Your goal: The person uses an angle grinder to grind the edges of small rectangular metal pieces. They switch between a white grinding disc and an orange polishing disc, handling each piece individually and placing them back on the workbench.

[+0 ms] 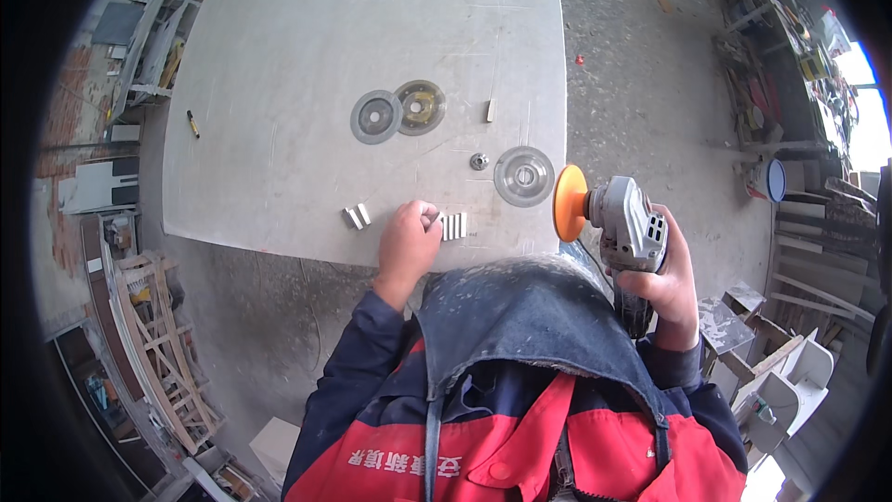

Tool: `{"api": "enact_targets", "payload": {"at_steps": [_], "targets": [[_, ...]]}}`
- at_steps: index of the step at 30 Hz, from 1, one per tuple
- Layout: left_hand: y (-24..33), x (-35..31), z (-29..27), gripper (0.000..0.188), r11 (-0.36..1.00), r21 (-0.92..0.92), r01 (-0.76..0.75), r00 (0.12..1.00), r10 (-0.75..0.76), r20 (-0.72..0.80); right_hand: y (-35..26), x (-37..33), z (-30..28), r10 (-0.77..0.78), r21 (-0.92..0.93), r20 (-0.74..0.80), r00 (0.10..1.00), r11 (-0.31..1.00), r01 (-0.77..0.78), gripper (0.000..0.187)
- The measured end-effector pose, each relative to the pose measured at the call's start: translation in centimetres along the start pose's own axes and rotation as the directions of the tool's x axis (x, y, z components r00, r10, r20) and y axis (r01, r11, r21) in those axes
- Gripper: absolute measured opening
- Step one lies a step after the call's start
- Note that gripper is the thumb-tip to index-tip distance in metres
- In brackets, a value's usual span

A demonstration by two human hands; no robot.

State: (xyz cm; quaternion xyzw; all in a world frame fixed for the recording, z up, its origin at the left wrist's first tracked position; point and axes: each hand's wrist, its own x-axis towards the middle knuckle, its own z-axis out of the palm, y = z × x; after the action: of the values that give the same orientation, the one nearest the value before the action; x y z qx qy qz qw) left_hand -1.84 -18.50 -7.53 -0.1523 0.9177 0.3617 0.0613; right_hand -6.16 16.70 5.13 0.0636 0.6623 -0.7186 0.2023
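My right hand (pixel 671 284) grips an angle grinder (pixel 632 218) with an orange disc (pixel 569 204), held just off the table's right edge. The disc stands on edge, facing left. At the table's near edge my left hand (pixel 409 240) is closed, fingertips pinched at the left end of a row of small white blocks (pixel 454 226). What lies between those fingers is mostly hidden. To the left of that hand rest two more small pale blocks (pixel 357 216). A round grey cutting disc (pixel 524 177) lies near the grinder, with a small metal flange nut (pixel 479 161) beside it.
Two overlapping cutting discs (pixel 376 117) lie farther back on the white table (pixel 372 19). A lone block (pixel 490 112) is to their right, and a yellow-black marker (pixel 193 124) sits at far left. A bucket (pixel 774 179) stands on the right; wooden frames (pixel 163 344) lean on the left.
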Motion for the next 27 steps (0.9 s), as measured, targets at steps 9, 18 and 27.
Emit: {"api": "enact_targets", "payload": {"at_steps": [9, 18, 27], "targets": [[0.1, 0.7, 1.3, 0.012, 0.877, 0.466, -0.118, 0.98, 0.178, -0.087, 0.2, -0.1, -0.8, 0.043, 0.047, 0.047, 0.998, 0.998, -0.046, 0.083], [-1.0, 1.4, 0.9, 0.013, 0.908, 0.375, -0.185, 0.96, 0.249, -0.129, 0.1, -0.3, -0.6, 0.049, 0.046, 0.025, 0.999, 0.998, -0.05, 0.081], [3.9, 0.9, -3.7, 0.023, 0.393, -0.873, 0.288, 0.955, -0.044, 0.295, -0.6, -0.1, -0.5, 0.044, 0.022, 0.046, 0.998, 0.999, -0.045, 0.078]]}}
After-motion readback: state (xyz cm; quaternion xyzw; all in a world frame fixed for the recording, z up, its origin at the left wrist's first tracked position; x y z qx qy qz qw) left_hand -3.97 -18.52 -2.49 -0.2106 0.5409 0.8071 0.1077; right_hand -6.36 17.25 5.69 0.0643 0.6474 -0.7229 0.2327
